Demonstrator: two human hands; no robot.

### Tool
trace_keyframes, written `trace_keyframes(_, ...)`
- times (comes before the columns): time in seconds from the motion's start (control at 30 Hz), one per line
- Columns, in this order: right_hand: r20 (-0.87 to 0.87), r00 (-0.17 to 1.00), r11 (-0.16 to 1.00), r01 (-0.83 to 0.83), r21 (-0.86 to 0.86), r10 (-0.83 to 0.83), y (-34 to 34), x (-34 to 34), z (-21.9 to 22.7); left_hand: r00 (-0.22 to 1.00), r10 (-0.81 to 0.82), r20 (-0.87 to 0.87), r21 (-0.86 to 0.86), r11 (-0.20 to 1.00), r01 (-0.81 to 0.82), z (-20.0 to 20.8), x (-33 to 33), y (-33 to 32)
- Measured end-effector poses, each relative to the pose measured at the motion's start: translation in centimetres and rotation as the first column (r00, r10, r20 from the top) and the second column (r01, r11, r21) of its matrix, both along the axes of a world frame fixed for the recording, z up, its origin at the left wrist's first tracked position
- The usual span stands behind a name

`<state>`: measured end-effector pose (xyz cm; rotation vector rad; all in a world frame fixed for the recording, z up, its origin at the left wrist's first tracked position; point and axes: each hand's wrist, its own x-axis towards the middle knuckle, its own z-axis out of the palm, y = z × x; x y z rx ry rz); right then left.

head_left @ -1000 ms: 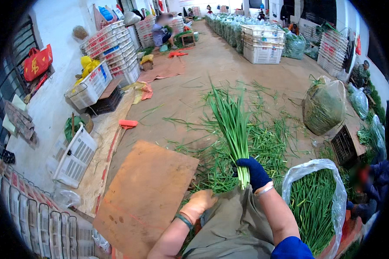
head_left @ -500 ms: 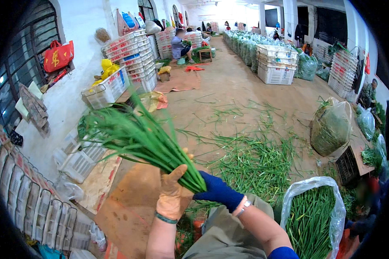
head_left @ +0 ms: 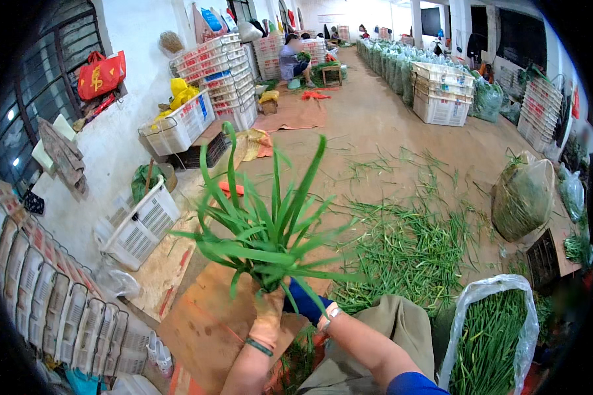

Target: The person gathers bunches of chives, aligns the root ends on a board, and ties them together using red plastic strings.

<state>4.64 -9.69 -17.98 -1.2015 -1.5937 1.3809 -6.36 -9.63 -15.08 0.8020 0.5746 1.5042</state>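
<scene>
A bunch of long, flat-leaved greens (head_left: 270, 247) stands roughly upright in front of me, its leaf tips fanning out on all sides. Closed around its lower part is my left hand (head_left: 269, 311), in an orange glove. My right hand (head_left: 300, 300), in a dark blue glove, is pressed against the bunch beside it, with its fingers partly behind leaves. The stalk ends are hidden beneath the leaves and hands. At my right stands an open clear plastic bag (head_left: 526, 309) with long green stalks (head_left: 484, 339) inside.
Loose green stalks (head_left: 402, 253) litter the floor ahead and to the right. A brown board (head_left: 201, 329) lies below my hands. White crates (head_left: 141, 224) stand along the left wall, with more stacked (head_left: 66, 309) nearer. A full bag (head_left: 524, 197) stands at right; a seated person (head_left: 290, 62) is farther off.
The bunch has swung from leaning far left to roughly upright, its leaves now spread. Both hands have moved lower, the right one leftward beside the left. The view has shifted slightly left.
</scene>
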Motion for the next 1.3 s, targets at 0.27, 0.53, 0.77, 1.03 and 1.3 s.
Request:
trace_keyframes(0.27,0.340,0.910,0.813,-0.005,0.582,-0.238,-3.6,3.4,5.6,0.969,0.205,0.135,-0.384,0.913,-0.139,5.5,1.0,-0.3)
trace_keyframes(0.53,0.435,0.856,0.887,0.056,0.459,-0.279,-7.5,12.3,9.0,0.915,0.006,0.404,-0.375,0.913,0.159,8.1,8.1,-3.7)
trace_keyframes(0.77,0.643,0.476,0.723,-0.024,0.691,-0.599,-10.2,21.7,15.3,0.865,-0.438,0.246,-0.157,0.862,0.482,10.5,13.0,-5.1)
trace_keyframes(1.03,0.657,-0.222,0.664,-0.493,0.562,-0.721,-9.4,29.4,23.1,-0.039,-0.764,-0.644,-0.109,0.042,0.993,13.1,14.3,-9.4)
trace_keyframes(1.3,0.617,-0.474,0.755,-0.561,0.338,-0.628,-10.7,25.5,27.9,0.772,-0.012,-0.636,0.641,0.548,0.537,19.2,18.6,-5.2)
